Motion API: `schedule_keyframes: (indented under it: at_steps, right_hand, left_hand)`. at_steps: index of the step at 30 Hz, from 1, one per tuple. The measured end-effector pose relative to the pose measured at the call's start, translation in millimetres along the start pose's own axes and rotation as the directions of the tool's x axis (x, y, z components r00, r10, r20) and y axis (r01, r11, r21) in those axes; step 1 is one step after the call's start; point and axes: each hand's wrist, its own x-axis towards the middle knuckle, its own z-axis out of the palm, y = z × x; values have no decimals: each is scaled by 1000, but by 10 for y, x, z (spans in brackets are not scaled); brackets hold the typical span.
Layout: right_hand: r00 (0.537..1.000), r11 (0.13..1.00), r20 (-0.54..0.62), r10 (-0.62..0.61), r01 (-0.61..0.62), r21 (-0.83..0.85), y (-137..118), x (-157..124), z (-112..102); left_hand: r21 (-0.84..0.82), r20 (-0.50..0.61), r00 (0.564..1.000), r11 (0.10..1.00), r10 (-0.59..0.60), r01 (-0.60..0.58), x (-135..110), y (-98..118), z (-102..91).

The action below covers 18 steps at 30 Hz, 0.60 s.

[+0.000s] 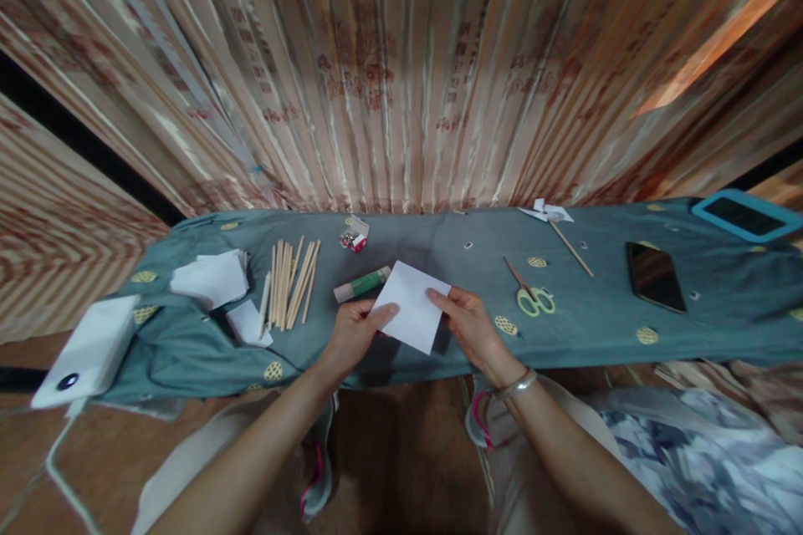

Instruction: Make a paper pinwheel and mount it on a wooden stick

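A square sheet of white paper is held level above the near edge of the cloth-covered table. My left hand pinches its left corner, thumb on top. At the right corner my right hand grips it the same way; the fingers underneath are hidden by the paper. Just behind my left hand lies a glue stick with a green label. To the right rest scissors with light green handles. A paper pinwheel on a wooden stick lies farther back.
Left of my hands are several wooden sticks and a stack of white paper. A small open box sits at the back. A white device with a cable is far left; a phone and a blue-framed tablet are right.
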Motion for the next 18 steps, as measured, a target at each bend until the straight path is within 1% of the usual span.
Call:
schedule_keyframes:
  at_steps: [4, 7, 13, 18]
  right_hand:
    - [999, 1000, -47, 1, 0, 29, -15, 19, -15]
    - [998, 1000, -62, -3, 4, 26, -42, 31, -44]
    - [997, 999, -75, -30, 32, 24, -86, 43, -129]
    - [996, 999, -79, -48, 50, 20, -126, 57, -180]
  left_hand:
    - [-6, 26, 999, 1000, -22, 22, -6, 30, 24]
    - [7, 40, 999, 1000, -2, 2, -7, 32, 17]
    - [94, 35, 999, 995, 42, -45, 8, 34, -25]
    - [66, 19, 1000, 998, 13, -14, 6, 99, -8]
